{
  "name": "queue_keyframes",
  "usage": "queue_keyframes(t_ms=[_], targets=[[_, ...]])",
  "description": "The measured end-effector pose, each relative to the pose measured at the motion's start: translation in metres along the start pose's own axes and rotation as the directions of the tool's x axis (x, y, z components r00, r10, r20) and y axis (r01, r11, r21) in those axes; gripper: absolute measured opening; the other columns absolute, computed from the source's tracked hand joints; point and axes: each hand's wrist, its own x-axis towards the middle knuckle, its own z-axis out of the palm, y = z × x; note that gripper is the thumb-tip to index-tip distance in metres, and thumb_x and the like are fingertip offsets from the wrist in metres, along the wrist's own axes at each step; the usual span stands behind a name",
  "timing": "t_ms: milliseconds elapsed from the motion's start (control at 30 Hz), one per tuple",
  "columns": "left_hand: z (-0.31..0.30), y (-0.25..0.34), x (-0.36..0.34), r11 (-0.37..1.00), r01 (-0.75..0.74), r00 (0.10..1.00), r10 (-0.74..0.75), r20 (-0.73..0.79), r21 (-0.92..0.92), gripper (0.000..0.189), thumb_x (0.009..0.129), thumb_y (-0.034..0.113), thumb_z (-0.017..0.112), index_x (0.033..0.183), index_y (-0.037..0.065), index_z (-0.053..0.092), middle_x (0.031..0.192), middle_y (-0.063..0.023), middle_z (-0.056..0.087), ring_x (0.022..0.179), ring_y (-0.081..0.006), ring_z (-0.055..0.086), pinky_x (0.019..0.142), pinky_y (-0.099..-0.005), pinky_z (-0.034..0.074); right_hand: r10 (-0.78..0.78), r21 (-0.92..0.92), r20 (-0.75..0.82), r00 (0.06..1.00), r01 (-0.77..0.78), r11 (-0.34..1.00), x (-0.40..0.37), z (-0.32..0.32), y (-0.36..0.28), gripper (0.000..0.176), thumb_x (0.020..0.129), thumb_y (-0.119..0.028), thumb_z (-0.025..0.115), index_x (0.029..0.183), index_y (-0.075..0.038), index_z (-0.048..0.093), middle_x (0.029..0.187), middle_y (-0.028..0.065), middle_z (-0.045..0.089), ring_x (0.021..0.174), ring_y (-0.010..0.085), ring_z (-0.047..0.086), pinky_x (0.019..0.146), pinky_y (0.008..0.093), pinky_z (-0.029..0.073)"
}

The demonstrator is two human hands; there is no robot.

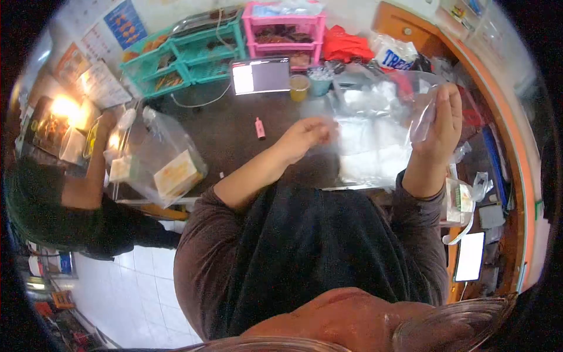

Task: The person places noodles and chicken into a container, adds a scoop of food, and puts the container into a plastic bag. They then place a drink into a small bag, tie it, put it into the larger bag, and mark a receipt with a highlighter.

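My right hand (447,120) is raised at the right, its fingers closed on a clear plastic bag (423,117) that hangs beside the palm. My left hand (312,136) is over the dark table with its fingers curled together; their tips are blurred, and I cannot make out what is between them. Between the hands lies a pile of white items in clear plastic (375,152) near the table's front edge. A pink highlighter-like tube (260,128) lies left of my left hand.
A co-worker's arm (88,182) is at the left, near a clear bag of boxes (176,173). Green trays (205,53), a pink rack (284,38), a lit tablet (261,77) and a yellow cup (299,87) line the back. Another lit screen (470,257) is at the right.
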Motion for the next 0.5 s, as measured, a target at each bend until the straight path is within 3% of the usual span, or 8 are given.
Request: queue_keyframes(t_ms=[67, 167, 267, 300, 333, 400, 467, 500], targets=[[-0.017, 0.010, -0.027, 0.990, -0.006, 0.997, 0.017, 0.080, -0.141, 0.021, 0.086, 0.015, 0.051, 0.099, -0.001, 0.056, 0.089, -0.0084, 0.059, 0.080, -0.0162, 0.057, 0.074, -0.0279, 0.047, 0.037, 0.058, -0.071, 0.997, -0.033, 0.998, -0.010, 0.017, 0.018, 0.010, 0.089, -0.011, 0.041, 0.086, -0.004, 0.048, 0.064, 0.0022, 0.048, 0.052, 0.0083, 0.046, 0.069, 0.0429, 0.052], [-0.043, 0.034, -0.071, 1.000, -0.001, 0.999, 0.002, -0.043, 0.025, 0.015, 0.085, 0.012, 0.052, 0.090, -0.001, 0.057, 0.078, -0.0068, 0.058, 0.069, -0.0129, 0.055, 0.064, -0.0252, 0.046, 0.096, 0.104, -0.161, 0.982, -0.080, 0.991, -0.024, 0.043, 0.047, 0.011, 0.089, -0.011, 0.041, 0.084, -0.006, 0.049, 0.061, -0.0012, 0.044, 0.049, 0.0073, 0.041, 0.070, 0.0429, 0.052], [-0.078, 0.048, -0.108, 0.992, -0.068, 0.990, 0.080, -0.116, 0.108, 0.011, 0.084, 0.011, 0.053, 0.081, 0.001, 0.056, 0.067, -0.0032, 0.055, 0.059, -0.0108, 0.051, 0.056, -0.0235, 0.044, 0.138, -0.120, -0.398, 0.907, -0.201, 0.972, -0.039, 0.063, 0.087, 0.009, 0.087, -0.015, 0.046, 0.085, -0.007, 0.051, 0.065, -0.0017, 0.045, 0.054, 0.0062, 0.043, 0.066, 0.0375, 0.051], [-0.087, 0.053, -0.120, 0.986, -0.056, 0.985, 0.080, -0.152, 0.157, 0.016, 0.084, 0.014, 0.054, 0.073, 0.003, 0.054, 0.062, -0.0004, 0.051, 0.055, -0.0085, 0.047, 0.052, -0.0217, 0.040, 0.219, -0.394, -0.336, 0.916, -0.347, 0.851, -0.044, 0.053, 0.104, 0.010, 0.085, -0.017, 0.049, 0.087, -0.007, 0.052, 0.068, 0.0008, 0.047, 0.056, 0.0092, 0.046, 0.065, 0.0361, 0.050], [-0.096, 0.056, -0.131, 0.977, -0.050, 0.978, 0.090, -0.187, 0.206, 0.018, 0.084, 0.016, 0.054, 0.071, 0.004, 0.053, 0.060, 0.0004, 0.050, 0.055, -0.0078, 0.046, 0.051, -0.0216, 0.038, 0.313, -0.637, -0.295, 0.903, -0.430, 0.639, -0.053, 0.040, 0.125, 0.012, 0.083, -0.019, 0.052, 0.088, -0.008, 0.053, 0.071, 0.0032, 0.050, 0.059, 0.0122, 0.048, 0.063, 0.0347, 0.048], [-0.112, 0.058, -0.150, 0.953, -0.030, 0.961, 0.111, -0.253, 0.302, 0.023, 0.084, 0.018, 0.055, 0.066, 0.006, 0.051, 0.057, 0.0019, 0.048, 0.054, -0.0065, 0.044, 0.049, -0.0214, 0.035, 0.206, -0.975, -0.079, 0.975, -0.118, 0.185, -0.078, 0.039, 0.178, 0.019, 0.079, -0.022, 0.056, 0.090, -0.007, 0.055, 0.077, 0.0101, 0.053, 0.066, 0.0228, 0.052, 0.062, 0.0364, 0.044], [-0.116, 0.065, -0.166, 0.905, 0.061, 0.936, 0.095, -0.339, 0.422, 0.028, 0.083, 0.021, 0.056, 0.060, 0.006, 0.048, 0.055, 0.0037, 0.044, 0.053, -0.0046, 0.039, 0.046, -0.0217, 0.032, 0.045, -0.980, 0.135, 0.990, 0.140, -0.141, -0.093, 0.090, 0.173, 0.023, 0.076, -0.026, 0.058, 0.087, -0.006, 0.056, 0.080, 0.0137, 0.055, 0.071, 0.0311, 0.053, 0.065, 0.0393, 0.043], [-0.117, 0.067, -0.172, 0.883, 0.079, 0.928, 0.105, -0.357, 0.463, 0.028, 0.083, 0.020, 0.056, 0.060, 0.006, 0.048, 0.054, 0.0038, 0.044, 0.052, -0.0044, 0.038, 0.046, -0.0219, 0.032, 0.123, -0.981, 0.191, 0.974, 0.185, 0.056, -0.101, 0.108, 0.179, 0.024, 0.076, -0.028, 0.059, 0.086, -0.006, 0.056, 0.080, 0.0127, 0.055, 0.072, 0.0300, 0.053, 0.064, 0.0386, 0.043]])
